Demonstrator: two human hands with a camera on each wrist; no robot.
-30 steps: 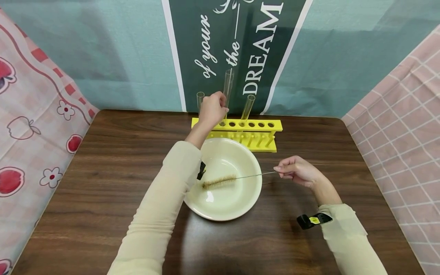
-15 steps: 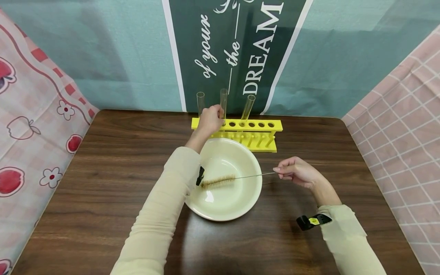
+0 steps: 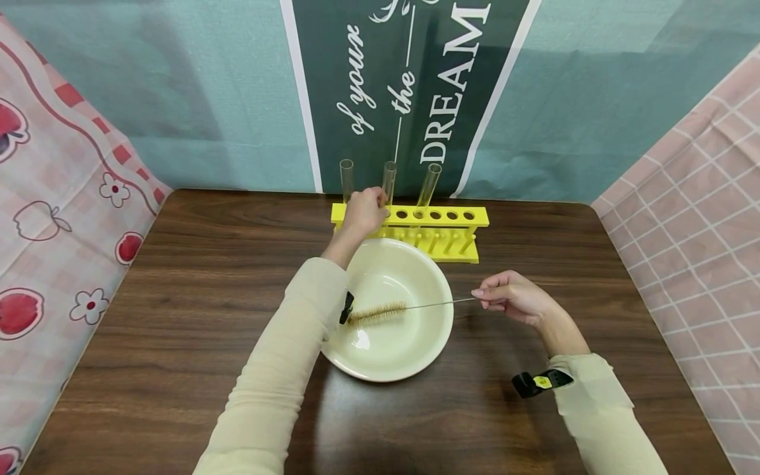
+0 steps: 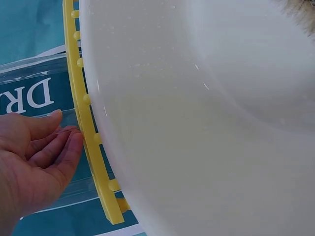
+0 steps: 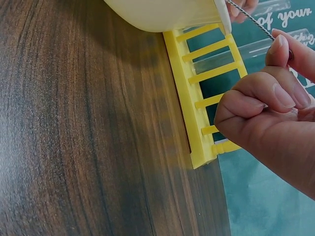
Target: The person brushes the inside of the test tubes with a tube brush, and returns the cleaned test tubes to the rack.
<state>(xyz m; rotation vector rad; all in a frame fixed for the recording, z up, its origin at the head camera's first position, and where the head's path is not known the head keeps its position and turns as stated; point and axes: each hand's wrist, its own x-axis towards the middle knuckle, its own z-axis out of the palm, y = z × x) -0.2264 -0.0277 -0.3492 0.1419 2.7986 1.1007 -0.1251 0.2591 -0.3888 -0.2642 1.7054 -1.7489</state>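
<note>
In the head view, my left hand [image 3: 365, 211] pinches the middle glass test tube [image 3: 389, 177], which stands in a hole of the yellow test tube rack [image 3: 452, 216]. In the left wrist view, the thumb and curled fingers [image 4: 64, 157] meet around the tube close to the rack. My right hand [image 3: 513, 297] pinches the wire handle of a test tube brush [image 3: 380, 313] between thumb and forefinger. The brush's tan bristles lie over the inside of a cream bowl [image 3: 418, 340], and the twisted wire [image 5: 253, 20] shows in the right wrist view.
Two more test tubes stand in the rack, one at the left end [image 3: 347, 177] and one leaning right of the middle [image 3: 429, 185]. Behind the bowl, the rack sits close to its rim. A teal cloth with a lettered dark panel [image 3: 368, 158] hangs behind the brown table [image 3: 196, 284].
My left hand has lowered the test tube into the rack, so its top stands lower than before. My right hand and the brush have stayed in place.
</note>
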